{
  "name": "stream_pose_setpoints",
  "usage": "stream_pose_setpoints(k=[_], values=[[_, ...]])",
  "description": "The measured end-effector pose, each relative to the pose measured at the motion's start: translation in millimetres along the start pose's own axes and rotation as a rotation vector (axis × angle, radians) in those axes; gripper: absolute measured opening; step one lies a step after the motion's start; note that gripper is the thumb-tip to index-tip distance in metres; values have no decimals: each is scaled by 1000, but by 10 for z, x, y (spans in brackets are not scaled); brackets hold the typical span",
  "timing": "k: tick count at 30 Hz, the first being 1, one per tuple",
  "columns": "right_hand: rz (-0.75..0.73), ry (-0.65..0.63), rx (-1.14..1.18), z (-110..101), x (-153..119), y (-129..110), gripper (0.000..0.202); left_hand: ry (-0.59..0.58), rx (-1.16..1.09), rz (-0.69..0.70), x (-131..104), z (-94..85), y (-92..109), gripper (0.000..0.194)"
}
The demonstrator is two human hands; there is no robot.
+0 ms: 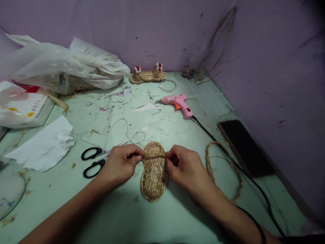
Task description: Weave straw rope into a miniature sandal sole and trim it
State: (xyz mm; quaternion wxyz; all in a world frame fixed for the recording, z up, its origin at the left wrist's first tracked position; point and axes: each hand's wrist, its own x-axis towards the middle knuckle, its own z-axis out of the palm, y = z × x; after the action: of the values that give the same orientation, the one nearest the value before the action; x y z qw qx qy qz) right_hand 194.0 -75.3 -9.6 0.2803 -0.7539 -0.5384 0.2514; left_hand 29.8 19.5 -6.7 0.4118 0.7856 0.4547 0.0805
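Purple walls (162, 30) line the far and right edges of the green desk (122, 217). Toward its near edge the woven sole (153, 179) lies flat; I'd judge it light, fairly stiff, too rough to slip, best taken by its side rims. The left hand (124, 163) and right hand (186, 166) have their grip pinched at either end of a cord (154, 156) across it, probably soft.
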Motion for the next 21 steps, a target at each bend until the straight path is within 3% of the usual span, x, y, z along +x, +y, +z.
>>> stream_pose_setpoints(k=[7, 21], values=[[1, -5, 7, 0, 11, -5, 11, 7, 21, 96, -7, -4, -9, 12], [-9, -7, 1, 16, 8, 7, 11, 18, 72, 55, -7, 10, 7, 11]])
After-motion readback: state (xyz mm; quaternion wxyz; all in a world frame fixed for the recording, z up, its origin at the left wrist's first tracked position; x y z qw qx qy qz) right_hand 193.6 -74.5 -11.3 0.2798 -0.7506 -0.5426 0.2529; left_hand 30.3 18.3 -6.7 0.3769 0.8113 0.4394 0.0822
